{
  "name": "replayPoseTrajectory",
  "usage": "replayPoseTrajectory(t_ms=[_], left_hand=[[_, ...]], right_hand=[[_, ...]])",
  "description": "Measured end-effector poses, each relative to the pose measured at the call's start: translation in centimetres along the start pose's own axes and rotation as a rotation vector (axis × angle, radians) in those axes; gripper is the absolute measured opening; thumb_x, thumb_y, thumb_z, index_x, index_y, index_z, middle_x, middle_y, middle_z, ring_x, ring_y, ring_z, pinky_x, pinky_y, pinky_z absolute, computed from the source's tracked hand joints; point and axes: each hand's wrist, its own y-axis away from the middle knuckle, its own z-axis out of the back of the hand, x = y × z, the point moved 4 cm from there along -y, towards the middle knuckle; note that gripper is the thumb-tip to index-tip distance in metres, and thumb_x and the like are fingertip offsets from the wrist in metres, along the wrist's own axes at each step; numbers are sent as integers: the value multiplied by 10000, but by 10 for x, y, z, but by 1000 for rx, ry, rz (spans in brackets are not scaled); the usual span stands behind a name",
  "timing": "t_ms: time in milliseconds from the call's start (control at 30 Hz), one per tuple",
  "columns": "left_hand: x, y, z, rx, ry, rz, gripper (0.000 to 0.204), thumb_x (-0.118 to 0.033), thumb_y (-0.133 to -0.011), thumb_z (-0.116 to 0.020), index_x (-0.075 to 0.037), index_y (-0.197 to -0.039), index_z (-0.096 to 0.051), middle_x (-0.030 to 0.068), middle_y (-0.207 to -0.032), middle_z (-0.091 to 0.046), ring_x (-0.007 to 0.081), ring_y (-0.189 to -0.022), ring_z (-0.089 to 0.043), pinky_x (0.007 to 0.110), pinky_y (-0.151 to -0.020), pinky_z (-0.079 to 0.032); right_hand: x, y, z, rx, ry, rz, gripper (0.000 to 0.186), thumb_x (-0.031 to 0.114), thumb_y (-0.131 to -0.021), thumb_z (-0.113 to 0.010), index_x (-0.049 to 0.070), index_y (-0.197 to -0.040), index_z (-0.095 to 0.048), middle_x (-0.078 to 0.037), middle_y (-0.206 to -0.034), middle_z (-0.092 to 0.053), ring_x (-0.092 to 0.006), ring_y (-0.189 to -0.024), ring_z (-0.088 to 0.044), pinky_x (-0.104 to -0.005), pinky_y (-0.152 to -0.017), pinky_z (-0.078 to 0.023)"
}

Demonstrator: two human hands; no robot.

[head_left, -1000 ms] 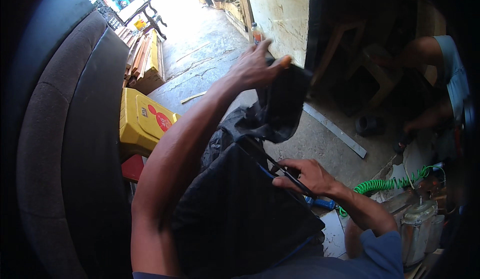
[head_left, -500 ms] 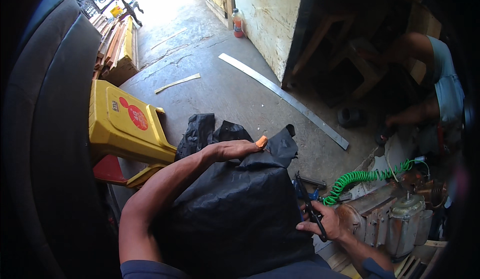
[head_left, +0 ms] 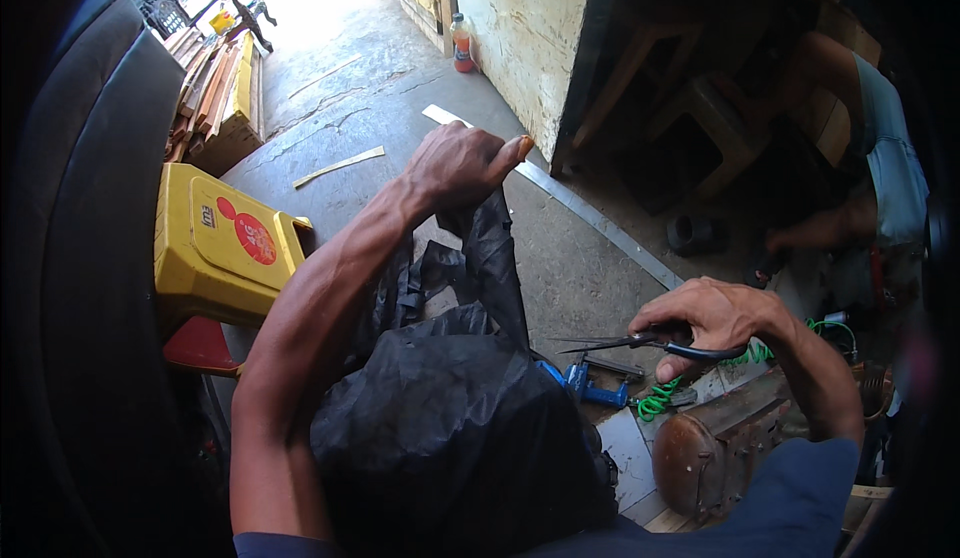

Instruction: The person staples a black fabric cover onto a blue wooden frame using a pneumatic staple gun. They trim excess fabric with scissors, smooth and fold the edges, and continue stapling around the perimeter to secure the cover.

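Head view: left hand clenched on a raised end of black fabric bunched lower centre, right hand gripping scissors right of centre, tips near the fabric, where swinging slack could get nicked.

Cannot see the part of the cloth inside the left grip. Cannot follow the scissors fully past the right grip's fingers, nor the hose behind. Can make out the stool only in part, covered by the left forearm. Lose the other person into darkness and rim at right.
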Motion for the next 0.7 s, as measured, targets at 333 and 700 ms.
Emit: replayPoseTrajectory(t_ms=[333, 700], left_hand=[[-49, -33, -3, -95, -110, -96, 642, -635, -1031, -485, -35, -1106, -700, 208, -1047, -629, 350, -1034, -619, 492, -1018, -402], [-59, 170, -95, 1017, 630, 149, 687, -478, -1028, -427, 13, -1507, -464, 293, -1524, -459, 417, -1484, -356, 479, -1210, -317]], right_hand=[[21, -16, 26, 152, 74, 90, 890, 777, -798, -712, 25, -1273, -686, -169, -1031, -725, -324, -993, -710, -442, -847, -561], [29, -13, 47, 230, 209, 42, 875, 816, -776, -702, 84, -1256, -725, -170, -1077, -760, -326, -1033, -738, -443, -856, -593]])
